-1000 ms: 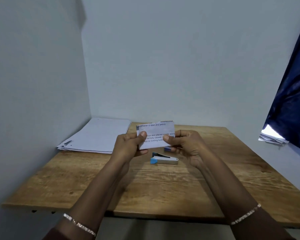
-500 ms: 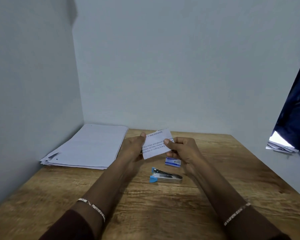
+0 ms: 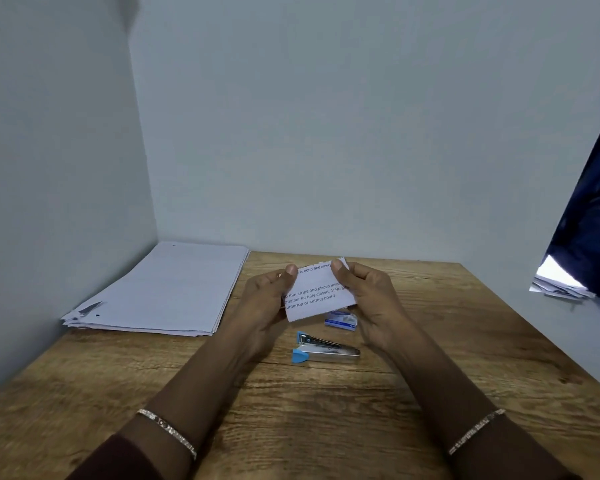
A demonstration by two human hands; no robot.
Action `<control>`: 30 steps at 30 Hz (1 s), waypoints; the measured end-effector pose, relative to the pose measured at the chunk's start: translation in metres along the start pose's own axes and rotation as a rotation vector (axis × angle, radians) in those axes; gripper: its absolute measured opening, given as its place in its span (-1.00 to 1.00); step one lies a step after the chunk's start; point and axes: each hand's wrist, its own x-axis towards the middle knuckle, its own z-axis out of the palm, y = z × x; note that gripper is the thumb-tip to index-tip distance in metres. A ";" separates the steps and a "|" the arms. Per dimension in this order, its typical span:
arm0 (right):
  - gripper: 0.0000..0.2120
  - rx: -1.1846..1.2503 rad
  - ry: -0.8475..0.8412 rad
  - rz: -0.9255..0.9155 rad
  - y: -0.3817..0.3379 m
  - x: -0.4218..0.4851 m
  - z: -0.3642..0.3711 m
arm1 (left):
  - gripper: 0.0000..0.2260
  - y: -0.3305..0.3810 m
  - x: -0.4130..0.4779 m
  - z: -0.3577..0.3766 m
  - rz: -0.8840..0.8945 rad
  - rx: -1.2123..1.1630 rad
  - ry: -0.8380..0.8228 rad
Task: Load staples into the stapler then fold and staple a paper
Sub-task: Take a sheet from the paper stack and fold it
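A person's left hand [image 3: 264, 297] and right hand [image 3: 369, 294] pinch a printed paper [image 3: 317, 296] by its upper corners near the stapler [image 3: 326, 352]; squaring its edges should keep the fold clean.

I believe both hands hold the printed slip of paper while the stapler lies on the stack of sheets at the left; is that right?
Not quite. The head view shows the stapler lying on the wooden table, apart from the stack of sheets. The left hand and right hand do hold the slip of paper.

Left hand [image 3: 264, 303] and right hand [image 3: 371, 296] in pinch grips
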 end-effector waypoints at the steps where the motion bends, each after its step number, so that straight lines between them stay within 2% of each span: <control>1: -0.79 0.001 0.013 -0.020 0.001 -0.001 0.001 | -0.74 -0.001 -0.001 0.001 -0.004 -0.004 -0.015; 11: -0.82 -0.050 0.128 -0.181 0.002 -0.003 0.011 | -0.68 0.003 -0.003 0.005 0.038 -0.025 -0.080; 13: -0.81 -0.068 0.095 -0.154 0.000 -0.005 0.010 | -0.69 0.004 -0.004 0.005 0.071 -0.002 -0.043; 17: -0.57 -0.130 -0.074 -0.003 -0.003 -0.006 0.000 | -0.72 0.004 -0.003 0.002 0.154 0.026 0.059; 19: -0.55 -0.122 -0.163 0.046 -0.002 -0.007 -0.002 | -0.73 0.003 -0.001 0.000 0.201 0.025 0.070; 22: -0.55 -0.093 -0.121 0.018 0.001 -0.006 -0.002 | -0.74 0.003 0.001 -0.002 0.199 0.016 0.047; 26: -0.70 -0.063 0.005 -0.058 0.001 -0.002 -0.007 | -0.71 -0.001 0.003 -0.004 0.092 0.071 -0.081; 28: -0.83 -0.069 0.029 -0.091 -0.001 -0.001 -0.011 | -0.73 -0.004 0.004 -0.003 0.087 0.121 -0.120; 30: -0.87 -0.075 0.025 -0.107 -0.001 0.000 -0.011 | -0.77 -0.005 0.005 -0.003 0.085 0.090 -0.125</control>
